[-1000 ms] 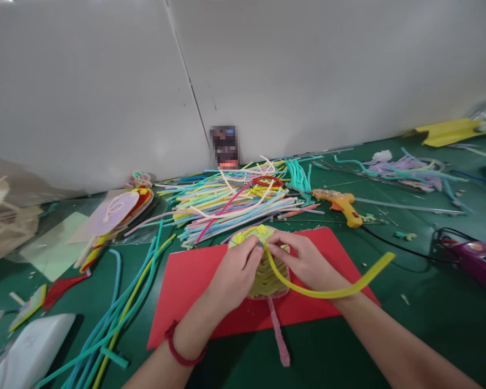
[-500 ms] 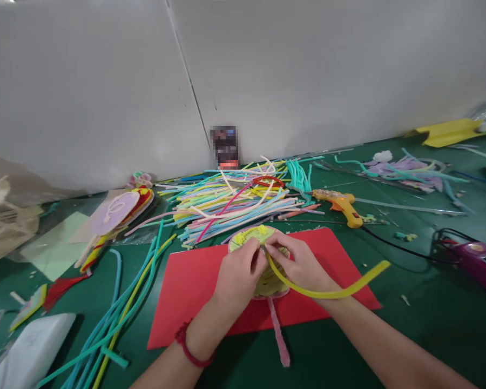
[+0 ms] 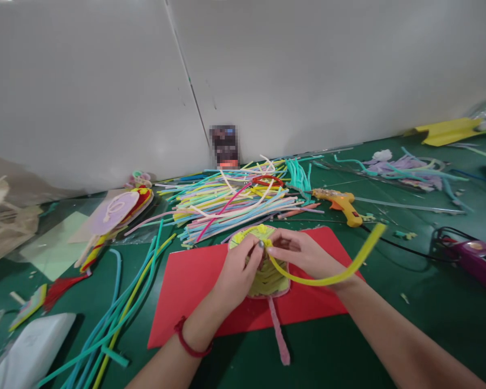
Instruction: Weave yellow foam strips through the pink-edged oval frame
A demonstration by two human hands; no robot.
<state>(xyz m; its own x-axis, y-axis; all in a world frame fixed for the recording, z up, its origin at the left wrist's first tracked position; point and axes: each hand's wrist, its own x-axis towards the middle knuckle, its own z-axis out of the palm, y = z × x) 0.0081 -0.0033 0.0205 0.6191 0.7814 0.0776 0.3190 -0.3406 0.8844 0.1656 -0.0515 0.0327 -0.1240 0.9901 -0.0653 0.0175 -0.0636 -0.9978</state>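
A round woven yellow fan [image 3: 267, 273] with a pink fuzzy handle [image 3: 277, 334] lies on a red sheet [image 3: 194, 292]. My left hand [image 3: 238, 273] rests on the fan's left side, fingers pinched at the weave near its upper middle. My right hand [image 3: 303, 255] pinches one end of a long yellow pipe cleaner [image 3: 340, 270] against the same spot. The pipe cleaner curves over my right wrist and its free end points up to the right. A red cord is tied round my left wrist.
A heap of coloured pipe cleaners [image 3: 235, 202] lies behind the red sheet. An orange glue gun [image 3: 342, 204] sits to its right, a purple tool [image 3: 472, 258] further right. Long teal and yellow strands [image 3: 117, 319] trail at the left. A grey wall stands behind.
The free end of the yellow pipe cleaner has swung upward and inward. Both hands have shifted slightly up on the fan, still pinching at the same spot.
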